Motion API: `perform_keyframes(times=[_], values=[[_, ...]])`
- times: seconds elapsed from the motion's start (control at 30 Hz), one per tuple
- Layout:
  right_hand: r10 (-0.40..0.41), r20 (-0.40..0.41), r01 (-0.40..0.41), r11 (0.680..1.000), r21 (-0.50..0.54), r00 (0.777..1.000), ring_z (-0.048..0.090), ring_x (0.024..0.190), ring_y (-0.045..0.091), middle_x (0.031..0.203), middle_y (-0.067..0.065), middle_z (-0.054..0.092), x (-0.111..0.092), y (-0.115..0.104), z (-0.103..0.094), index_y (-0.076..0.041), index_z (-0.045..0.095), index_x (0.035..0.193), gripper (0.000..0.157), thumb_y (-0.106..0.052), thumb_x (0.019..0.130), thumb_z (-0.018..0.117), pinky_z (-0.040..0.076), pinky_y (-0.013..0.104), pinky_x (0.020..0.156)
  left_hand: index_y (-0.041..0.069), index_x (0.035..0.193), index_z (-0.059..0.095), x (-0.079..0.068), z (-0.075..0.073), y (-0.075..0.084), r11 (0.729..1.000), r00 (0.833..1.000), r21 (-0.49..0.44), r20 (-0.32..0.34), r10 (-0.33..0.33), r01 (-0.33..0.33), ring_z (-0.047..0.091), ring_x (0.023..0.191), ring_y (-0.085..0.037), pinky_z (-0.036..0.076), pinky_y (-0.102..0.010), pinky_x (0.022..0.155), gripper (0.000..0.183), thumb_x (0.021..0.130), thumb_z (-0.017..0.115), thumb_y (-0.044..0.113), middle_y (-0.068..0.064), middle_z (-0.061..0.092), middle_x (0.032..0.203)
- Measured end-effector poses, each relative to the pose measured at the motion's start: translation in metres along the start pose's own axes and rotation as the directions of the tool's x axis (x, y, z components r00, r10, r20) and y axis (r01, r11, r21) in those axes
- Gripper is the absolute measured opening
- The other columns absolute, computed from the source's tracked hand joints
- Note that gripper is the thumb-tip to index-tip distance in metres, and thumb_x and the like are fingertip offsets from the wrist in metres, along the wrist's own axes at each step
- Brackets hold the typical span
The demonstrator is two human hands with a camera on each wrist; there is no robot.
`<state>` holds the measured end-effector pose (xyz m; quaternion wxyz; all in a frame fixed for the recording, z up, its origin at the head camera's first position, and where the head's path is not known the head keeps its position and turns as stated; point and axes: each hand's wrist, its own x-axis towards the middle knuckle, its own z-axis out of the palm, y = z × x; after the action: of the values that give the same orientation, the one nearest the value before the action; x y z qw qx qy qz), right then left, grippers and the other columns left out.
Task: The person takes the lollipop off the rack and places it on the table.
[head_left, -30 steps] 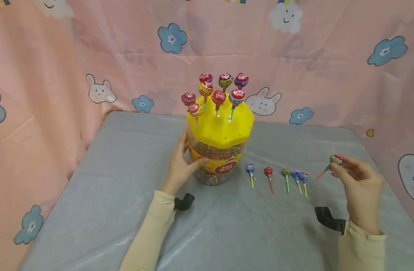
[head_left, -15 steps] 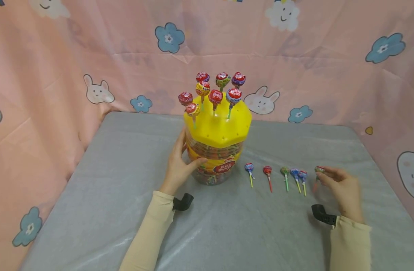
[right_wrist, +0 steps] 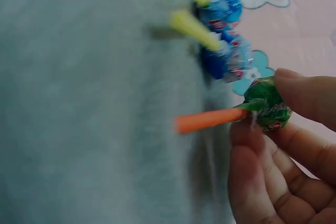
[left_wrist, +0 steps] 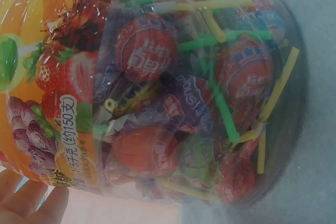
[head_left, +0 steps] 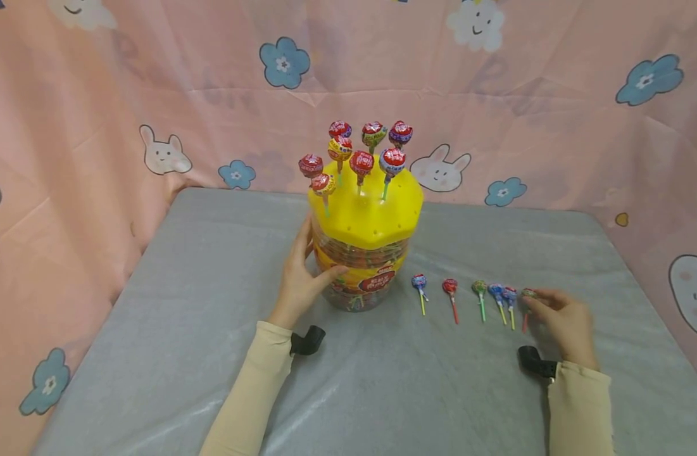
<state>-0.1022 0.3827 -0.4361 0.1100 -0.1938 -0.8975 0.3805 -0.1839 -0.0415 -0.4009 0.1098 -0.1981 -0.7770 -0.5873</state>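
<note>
My left hand [head_left: 302, 282] holds the side of a clear plastic jar [head_left: 359, 301] with a yellow lid [head_left: 376, 218]; its thumb lies across the label. Several wrapped lollipops stand upright in the lid, among them a red one [head_left: 362, 164]. Through the jar wall in the left wrist view, more lollipops [left_wrist: 147, 48] show inside. My right hand [head_left: 565, 320] pinches the head of a green-wrapped lollipop [right_wrist: 266, 102] with an orange stick, low over the table at the right end of a row. Beside it lie two blue lollipops [right_wrist: 219, 8] with yellow sticks.
On the grey tabletop [head_left: 416, 392] the row also has a green lollipop [head_left: 479, 288], a red lollipop [head_left: 451, 287] and a blue lollipop [head_left: 419, 282] nearest the jar. A pink patterned curtain [head_left: 348, 63] hangs behind the table.
My right hand has moved left and down with the green lollipop, to just beside the two blue ones. My left hand keeps its hold on the jar.
</note>
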Motion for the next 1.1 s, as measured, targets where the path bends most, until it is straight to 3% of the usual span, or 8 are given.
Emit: perform_keyframes(times=[0.23,0.43,0.6,0.83,0.93,1.0,1.1], values=[[0.015,0.025,-0.014,0.999,-0.032,1.0,0.056,0.053,-0.005,0.08,0.015,0.07,0.001,0.005,0.003,0.015,0.059,0.113,0.041,-0.019,0.091,0.063,0.046,0.015,0.048,0.009,0.152,0.015,0.001,-0.002,0.002,1.0,1.0,0.01,-0.006,0.006,-0.006,0.033,0.134,-0.03,0.031,-0.046,0.109,0.108,0.072,0.059,0.066,-0.01,0.023,0.154],[0.012,0.031,-0.011,0.998,-0.054,0.999,0.056,0.052,-0.005,0.077,0.013,0.07,0.002,0.006,0.002,0.014,0.061,0.111,0.039,-0.02,0.091,0.063,0.044,0.013,0.048,0.009,0.152,0.015,0.001,-0.003,0.002,1.0,1.0,0.003,-0.009,0.0,0.0,0.033,0.135,-0.03,0.031,-0.046,0.109,0.108,0.071,0.059,0.066,-0.01,0.023,0.154],[0.057,0.033,-0.055,0.997,-0.05,0.998,0.057,0.055,-0.002,0.081,0.013,0.07,0.001,0.003,0.003,0.014,0.06,0.113,0.042,-0.023,0.092,0.061,0.045,0.015,0.049,0.009,0.152,0.015,0.0,-0.003,0.003,1.0,1.0,0.003,-0.007,-0.006,0.006,0.032,0.135,-0.03,0.03,-0.046,0.11,0.108,0.071,0.059,0.066,-0.01,0.022,0.154],[0.088,0.009,-0.088,0.996,0.021,0.996,0.058,0.06,-0.002,0.075,-0.008,0.066,0.001,0.001,0.0,0.01,0.061,0.116,0.045,-0.028,0.091,0.063,0.046,0.016,0.051,0.01,0.152,0.015,-0.001,-0.003,0.001,1.0,1.0,0.012,-0.004,-0.006,0.006,0.031,0.136,-0.029,0.03,-0.046,0.11,0.107,0.071,0.058,0.066,-0.01,0.023,0.154],[0.052,-0.016,-0.05,0.994,0.099,0.999,0.06,0.064,-0.003,0.076,-0.018,0.065,0.006,0.007,0.001,0.001,0.065,0.113,0.043,-0.035,0.089,0.066,0.048,0.014,0.054,0.011,0.152,0.015,-0.001,-0.003,0.001,1.0,1.0,0.012,-0.003,-0.002,0.002,0.032,0.135,-0.029,0.031,-0.047,0.109,0.107,0.071,0.059,0.066,-0.009,0.023,0.154],[0.025,-0.038,-0.018,0.987,0.161,0.999,0.062,0.067,-0.002,0.079,-0.02,0.065,0.005,0.001,0.001,-0.002,0.066,0.112,0.041,-0.035,0.087,0.068,0.048,0.012,0.058,0.011,0.152,0.014,0.0,-0.002,0.0,1.0,1.0,0.01,0.002,-0.001,0.001,0.032,0.135,-0.029,0.031,-0.046,0.109,0.107,0.071,0.059,0.065,-0.009,0.022,0.154],[-0.038,-0.073,0.053,0.975,0.214,0.997,0.063,0.071,0.0,0.082,-0.019,0.067,-0.004,-0.029,0.0,-0.003,0.067,0.111,0.035,-0.029,0.088,0.069,0.048,0.009,0.065,0.011,0.152,0.014,0.0,-0.002,-0.001,1.0,1.0,0.008,0.005,0.001,-0.001,0.032,0.135,-0.03,0.031,-0.047,0.109,0.107,0.071,0.059,0.064,-0.009,0.022,0.155]])
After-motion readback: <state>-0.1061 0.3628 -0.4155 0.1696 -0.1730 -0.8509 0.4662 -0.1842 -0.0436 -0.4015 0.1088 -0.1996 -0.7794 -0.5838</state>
